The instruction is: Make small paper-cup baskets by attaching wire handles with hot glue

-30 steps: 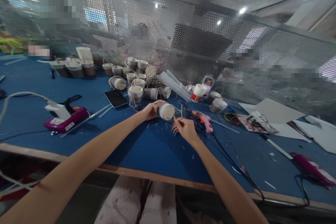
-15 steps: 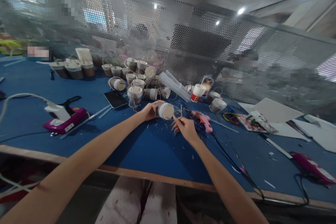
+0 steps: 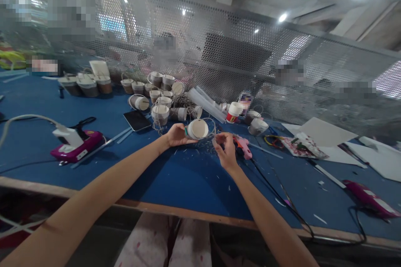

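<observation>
My left hand (image 3: 178,134) is closed around the side of a small whitish cup-like bucket (image 3: 198,129), tilted with its round beige face toward me. A thin loop handle (image 3: 214,125) stands out from the bucket's right side. To the right of the bucket and apart from it is my right hand (image 3: 227,150), its thumb and fingers curled together near the loop. Something pale and small shows at those fingertips, too small to name. Just beyond the right hand lies a pink glue gun (image 3: 244,148).
Several similar small buckets (image 3: 160,114) stand or lie at the back. A phone (image 3: 137,121) and a purple power strip (image 3: 77,146) are on the left. A red-and-white cup stack (image 3: 233,112), clear plastic tubes (image 3: 208,104) and white sheets (image 3: 328,133) lie farther back. Cords cross the blue table (image 3: 175,183).
The bucket has turned so its beige face shows more fully and its loop handle stands out to the right. My right hand has drawn back rightward from the bucket's face.
</observation>
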Motion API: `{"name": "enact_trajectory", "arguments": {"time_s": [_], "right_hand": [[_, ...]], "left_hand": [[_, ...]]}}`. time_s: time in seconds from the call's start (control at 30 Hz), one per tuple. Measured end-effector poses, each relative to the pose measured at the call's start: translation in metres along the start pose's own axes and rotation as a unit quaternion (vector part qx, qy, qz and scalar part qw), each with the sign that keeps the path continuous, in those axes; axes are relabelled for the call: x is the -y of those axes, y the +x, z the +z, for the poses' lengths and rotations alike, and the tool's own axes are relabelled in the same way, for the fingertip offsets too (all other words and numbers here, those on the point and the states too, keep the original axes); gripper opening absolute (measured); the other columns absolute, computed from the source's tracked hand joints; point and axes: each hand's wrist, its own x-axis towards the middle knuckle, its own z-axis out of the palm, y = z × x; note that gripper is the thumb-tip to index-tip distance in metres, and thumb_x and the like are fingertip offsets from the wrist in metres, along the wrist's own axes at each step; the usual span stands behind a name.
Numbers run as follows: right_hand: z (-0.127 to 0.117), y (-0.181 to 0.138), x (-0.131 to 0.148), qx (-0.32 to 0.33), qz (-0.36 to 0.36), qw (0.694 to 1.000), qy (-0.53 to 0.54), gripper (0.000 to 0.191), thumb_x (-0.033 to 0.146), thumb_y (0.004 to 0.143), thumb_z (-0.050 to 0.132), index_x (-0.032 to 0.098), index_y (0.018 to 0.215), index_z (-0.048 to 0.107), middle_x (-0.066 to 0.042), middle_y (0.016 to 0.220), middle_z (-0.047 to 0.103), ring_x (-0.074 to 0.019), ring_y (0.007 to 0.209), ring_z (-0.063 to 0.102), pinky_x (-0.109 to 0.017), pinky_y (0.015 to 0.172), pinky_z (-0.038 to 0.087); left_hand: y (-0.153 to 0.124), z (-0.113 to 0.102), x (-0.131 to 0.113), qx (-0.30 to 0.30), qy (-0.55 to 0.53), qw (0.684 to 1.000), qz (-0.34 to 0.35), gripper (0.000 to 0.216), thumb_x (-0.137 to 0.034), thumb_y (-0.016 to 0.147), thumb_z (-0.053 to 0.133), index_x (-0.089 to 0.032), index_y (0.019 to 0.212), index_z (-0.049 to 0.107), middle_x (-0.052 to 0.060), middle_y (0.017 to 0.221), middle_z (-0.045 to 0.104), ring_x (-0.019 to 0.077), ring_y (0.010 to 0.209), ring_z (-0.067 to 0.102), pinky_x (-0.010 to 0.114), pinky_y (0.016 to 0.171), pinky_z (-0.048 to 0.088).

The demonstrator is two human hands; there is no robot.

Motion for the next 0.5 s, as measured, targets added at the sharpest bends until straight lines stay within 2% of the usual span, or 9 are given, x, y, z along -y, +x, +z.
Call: {"name": "enact_trajectory", "arguments": {"time_s": [0.1, 0.17, 0.23, 0.33, 0.4, 0.5], "right_hand": [[0.004, 0.002, 0.0, 0.003, -0.009, 1.0, 0.024, 0.072, 0.054, 0.065, 0.07, 0.02, 0.12, 0.039, -0.014, 0.122, 0.048, -0.024, 0.105, 0.052, -0.041, 0.09, 0.045], [0.006, 0.004, 0.003, 0.033, -0.017, 0.998, 0.049, 0.09, 0.048, 0.059, 0.076, 0.022, 0.131, 0.03, -0.016, 0.137, 0.037, -0.0265, 0.119, 0.045, -0.044, 0.098, 0.04], [0.008, 0.005, 0.007, 0.065, -0.024, 0.994, 0.086, 0.099, 0.043, 0.059, 0.078, 0.024, 0.138, 0.021, -0.016, 0.144, 0.03, -0.0272, 0.128, 0.038, -0.044, 0.102, 0.037], [0.01, 0.005, 0.01, 0.092, -0.002, 0.986, 0.137, 0.097, 0.039, 0.067, 0.073, 0.026, 0.142, 0.013, -0.015, 0.144, 0.033, -0.0254, 0.129, 0.038, -0.043, 0.101, 0.04], [0.011, 0.005, 0.01, 0.093, 0.023, 0.983, 0.153, 0.092, 0.039, 0.07, 0.071, 0.026, 0.142, 0.015, -0.014, 0.141, 0.039, -0.0244, 0.126, 0.043, -0.042, 0.099, 0.042], [0.012, 0.005, 0.006, 0.086, 0.052, 0.981, 0.169, 0.09, 0.04, 0.067, 0.073, 0.026, 0.139, 0.021, -0.013, 0.132, 0.049, -0.0239, 0.118, 0.051, -0.04, 0.097, 0.045]], "left_hand": [[-0.003, 0.001, -0.001, 0.029, -0.008, 0.999, -0.026, 0.057, -0.018, 0.053, 0.047, -0.011, 0.11, 0.05, 0.012, 0.088, 0.067, 0.0262, 0.095, 0.063, 0.037, 0.08, 0.051], [-0.004, 0.002, 0.0, 0.059, -0.005, 0.995, -0.075, 0.054, -0.022, 0.059, 0.048, -0.01, 0.112, 0.049, 0.013, 0.09, 0.067, 0.0263, 0.092, 0.065, 0.035, 0.074, 0.052], [-0.006, 0.003, 0.002, 0.09, 0.005, 0.988, -0.128, 0.048, -0.03, 0.068, 0.049, -0.009, 0.111, 0.05, 0.016, 0.091, 0.067, 0.0246, 0.084, 0.066, 0.032, 0.068, 0.053], [-0.005, 0.004, 0.005, 0.095, 0.022, 0.981, -0.166, 0.044, -0.042, 0.077, 0.047, -0.01, 0.106, 0.054, 0.015, 0.087, 0.068, 0.0203, 0.072, 0.066, 0.028, 0.059, 0.053], [-0.004, 0.003, 0.006, 0.074, 0.032, 0.982, -0.174, 0.044, -0.046, 0.08, 0.045, -0.011, 0.103, 0.057, 0.013, 0.083, 0.068, 0.0194, 0.069, 0.065, 0.026, 0.053, 0.051], [-0.001, 0.0, 0.006, 0.066, 0.041, 0.982, -0.173, 0.048, -0.052, 0.082, 0.041, -0.01, 0.098, 0.06, 0.013, 0.074, 0.067, 0.0182, 0.062, 0.063, 0.022, 0.045, 0.046]]}}
